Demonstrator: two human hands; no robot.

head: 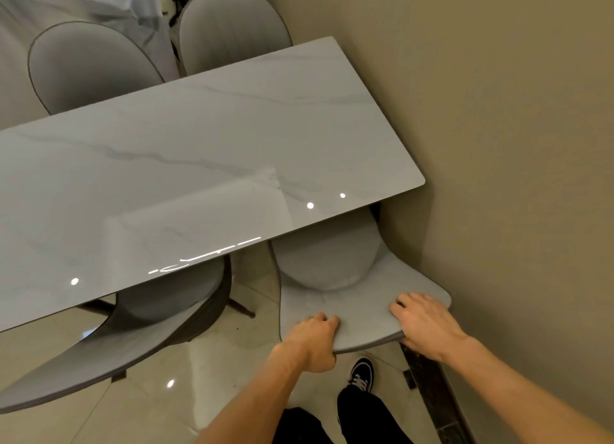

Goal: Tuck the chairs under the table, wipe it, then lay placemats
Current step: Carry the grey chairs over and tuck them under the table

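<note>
A glossy white marble table (206, 138) runs from the left edge to the wall. Under its near right corner stands a pale grey chair (332, 271), its seat partly beneath the top. My left hand (312, 339) grips the top edge of this chair's backrest, fingers curled over it. My right hand (423, 324) holds the same edge further right, close to the wall. A second grey chair (159, 314) sits at the near left, also partly under the table. Two more grey chairs (89, 65) (232, 25) stand along the far side.
A beige wall (498, 144) rises right beside the table end and the held chair. A dark skirting strip (428, 387) runs along the floor by the wall. My black shoe (360, 374) stands on the shiny tiled floor (186, 394). Plastic-covered furniture (66, 2) lies far left.
</note>
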